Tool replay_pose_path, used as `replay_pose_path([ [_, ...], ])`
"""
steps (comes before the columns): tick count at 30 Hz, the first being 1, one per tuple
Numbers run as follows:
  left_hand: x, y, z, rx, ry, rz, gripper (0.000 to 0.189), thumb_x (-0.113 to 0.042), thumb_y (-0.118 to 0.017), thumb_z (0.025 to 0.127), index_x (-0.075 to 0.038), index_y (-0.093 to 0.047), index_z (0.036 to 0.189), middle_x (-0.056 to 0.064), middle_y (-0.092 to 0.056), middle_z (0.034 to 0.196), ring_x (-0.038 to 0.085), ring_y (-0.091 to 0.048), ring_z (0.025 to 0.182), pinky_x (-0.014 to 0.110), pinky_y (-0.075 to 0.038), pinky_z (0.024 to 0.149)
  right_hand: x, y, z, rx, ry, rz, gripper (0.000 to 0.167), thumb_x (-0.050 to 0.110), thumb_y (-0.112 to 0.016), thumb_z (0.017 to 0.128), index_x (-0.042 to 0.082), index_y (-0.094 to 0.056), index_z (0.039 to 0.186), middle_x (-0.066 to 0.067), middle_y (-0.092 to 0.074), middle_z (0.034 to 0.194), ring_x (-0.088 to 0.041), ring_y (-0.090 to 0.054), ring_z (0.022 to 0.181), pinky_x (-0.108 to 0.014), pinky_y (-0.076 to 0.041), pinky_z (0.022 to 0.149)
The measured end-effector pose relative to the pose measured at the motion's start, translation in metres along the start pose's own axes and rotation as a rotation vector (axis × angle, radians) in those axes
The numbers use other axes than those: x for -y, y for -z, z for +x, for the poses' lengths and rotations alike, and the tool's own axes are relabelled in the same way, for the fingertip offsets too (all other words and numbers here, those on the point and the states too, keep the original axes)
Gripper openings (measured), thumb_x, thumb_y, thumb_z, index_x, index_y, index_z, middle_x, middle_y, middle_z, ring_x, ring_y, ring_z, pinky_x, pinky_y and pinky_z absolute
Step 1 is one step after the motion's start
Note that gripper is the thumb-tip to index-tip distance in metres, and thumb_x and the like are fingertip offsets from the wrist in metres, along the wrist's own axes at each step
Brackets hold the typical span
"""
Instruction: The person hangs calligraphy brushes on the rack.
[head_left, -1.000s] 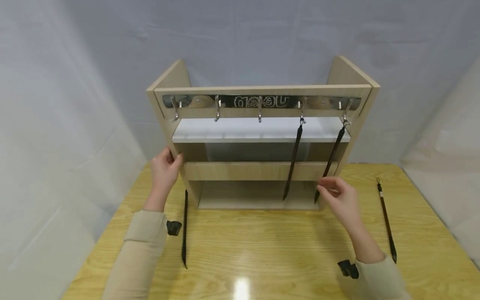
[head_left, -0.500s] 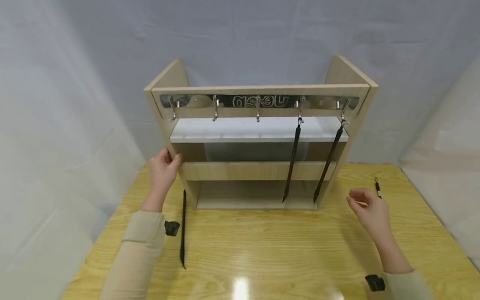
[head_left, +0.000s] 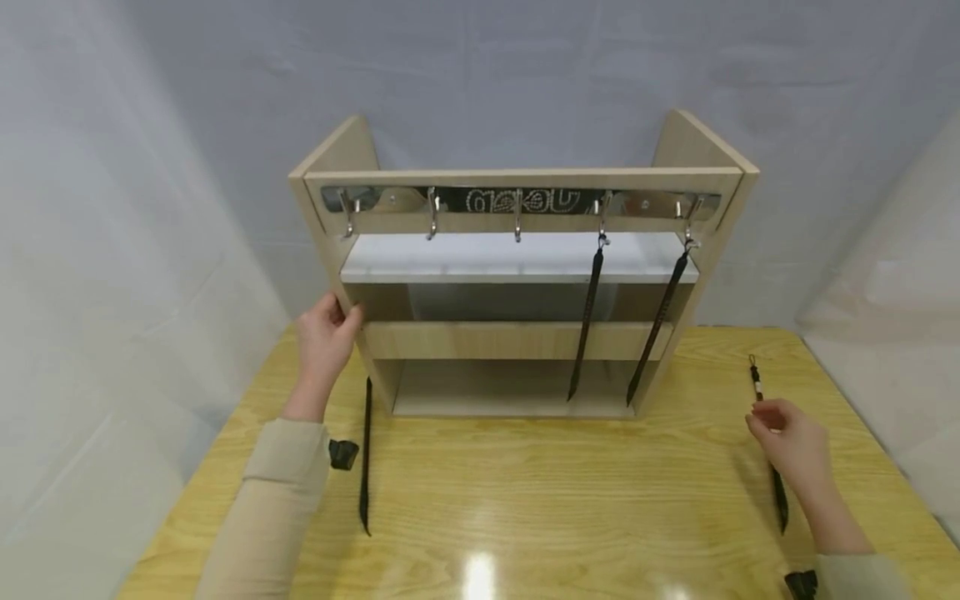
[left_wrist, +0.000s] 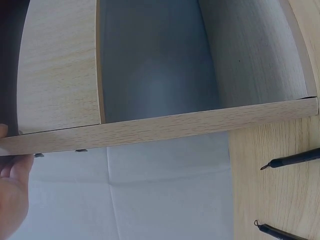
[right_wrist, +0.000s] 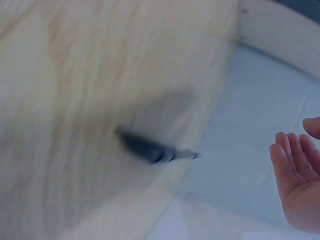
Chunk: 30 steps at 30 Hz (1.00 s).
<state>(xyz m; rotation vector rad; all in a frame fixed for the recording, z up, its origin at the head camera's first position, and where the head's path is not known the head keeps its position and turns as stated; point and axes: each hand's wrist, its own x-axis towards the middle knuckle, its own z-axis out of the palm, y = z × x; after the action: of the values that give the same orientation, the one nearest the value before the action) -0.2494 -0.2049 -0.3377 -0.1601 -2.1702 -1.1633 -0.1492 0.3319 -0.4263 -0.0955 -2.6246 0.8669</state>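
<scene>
My left hand (head_left: 324, 342) grips the left side panel of a pale wooden shelf rack (head_left: 517, 342), its thumb at the front edge. Two dark calligraphy brushes hang by loops from the rack's hooks: one brush (head_left: 587, 325) on the second hook from the right, another brush (head_left: 657, 329) on the rightmost. My right hand (head_left: 795, 442), fingers loosely bent and holding nothing, is over a third brush (head_left: 780, 500) lying at the table's right, covering its middle in the head view. That brush shows blurred in the right wrist view.
Left of the rack, a dark brush (head_left: 366, 458) lies on the wooden table (head_left: 480, 483). In the left wrist view a further looped brush (left_wrist: 277, 232) lies beside it. Several metal hooks (head_left: 517, 221) line the rack's top rail. White sheeting (head_left: 487, 83) hangs behind.
My right hand has left the lower end of the rightmost hanging brush and moved right, over the brush on the table. My left hand keeps its grip on the rack.
</scene>
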Motion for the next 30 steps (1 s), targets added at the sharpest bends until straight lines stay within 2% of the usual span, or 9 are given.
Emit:
replay_pose_path([
  [1, 0.000, 0.000, 0.000, -0.002, 0.000, 0.000, 0.013, -0.001, -0.055, 0.081, 0.011, -0.058, 0.082, 0.023, -0.061, 0.074, 0.019, -0.055, 0.062, 0.008, -0.037, 0.048, -0.004, 0.001, 0.001, 0.007, -0.005, -0.006, 0.024, 0.011, -0.056, 0.085, -0.008, -0.057, 0.099, -0.025, -0.060, 0.088, -0.027, -0.056, 0.072, -0.022, -0.044, 0.051],
  [5, 0.000, 0.001, 0.000, -0.013, -0.013, 0.011, 0.011, -0.001, -0.056, 0.080, 0.010, -0.058, 0.079, 0.022, -0.061, 0.071, 0.015, -0.053, 0.059, 0.009, -0.036, 0.047, -0.018, 0.002, 0.003, 0.035, -0.028, -0.019, 0.026, 0.011, -0.055, 0.086, -0.010, -0.055, 0.100, -0.027, -0.059, 0.090, -0.032, -0.056, 0.072, -0.023, -0.043, 0.050],
  [9, 0.000, 0.001, -0.001, -0.020, -0.031, 0.031, 0.012, -0.002, -0.057, 0.080, 0.007, -0.055, 0.072, 0.019, -0.059, 0.065, 0.009, -0.046, 0.052, 0.011, -0.033, 0.044, -0.031, 0.002, 0.005, 0.057, -0.043, -0.032, 0.027, 0.010, -0.055, 0.085, -0.012, -0.054, 0.100, -0.029, -0.058, 0.091, -0.038, -0.055, 0.075, -0.033, -0.047, 0.053],
  [12, 0.000, 0.001, 0.000, -0.014, -0.018, 0.020, 0.011, -0.002, -0.056, 0.080, 0.008, -0.056, 0.075, 0.020, -0.060, 0.068, 0.011, -0.049, 0.055, 0.011, -0.034, 0.045, -0.039, 0.001, 0.007, 0.088, -0.067, -0.042, 0.030, 0.012, -0.055, 0.085, -0.014, -0.052, 0.101, -0.030, -0.057, 0.091, -0.042, -0.055, 0.079, -0.039, -0.047, 0.054],
  [17, 0.000, 0.001, 0.001, -0.009, -0.002, 0.021, 0.012, -0.001, -0.056, 0.080, 0.010, -0.057, 0.077, 0.022, -0.061, 0.071, 0.019, -0.052, 0.059, 0.009, -0.036, 0.046, -0.046, 0.001, 0.011, 0.156, -0.106, -0.060, 0.033, 0.013, -0.056, 0.085, -0.016, -0.051, 0.100, -0.030, -0.057, 0.087, -0.042, -0.054, 0.077, -0.040, -0.046, 0.053],
  [24, -0.001, 0.000, 0.000, -0.005, -0.020, 0.032, 0.013, -0.002, -0.057, 0.080, 0.007, -0.055, 0.072, 0.018, -0.057, 0.062, 0.011, -0.043, 0.050, 0.014, -0.032, 0.042, -0.059, 0.003, 0.013, 0.260, -0.164, -0.068, 0.038, 0.013, -0.054, 0.084, -0.021, -0.046, 0.101, -0.035, -0.053, 0.088, -0.040, -0.053, 0.072, -0.038, -0.046, 0.053],
  [30, -0.002, -0.001, 0.000, -0.006, -0.013, -0.018, 0.011, 0.000, -0.056, 0.079, 0.010, -0.056, 0.076, 0.021, -0.059, 0.066, 0.006, -0.045, 0.053, 0.011, -0.034, 0.044, -0.070, 0.003, 0.019, 0.395, -0.228, -0.095, 0.051, 0.024, -0.055, 0.084, -0.022, -0.045, 0.103, -0.036, -0.051, 0.094, -0.043, -0.051, 0.080, -0.043, -0.045, 0.061],
])
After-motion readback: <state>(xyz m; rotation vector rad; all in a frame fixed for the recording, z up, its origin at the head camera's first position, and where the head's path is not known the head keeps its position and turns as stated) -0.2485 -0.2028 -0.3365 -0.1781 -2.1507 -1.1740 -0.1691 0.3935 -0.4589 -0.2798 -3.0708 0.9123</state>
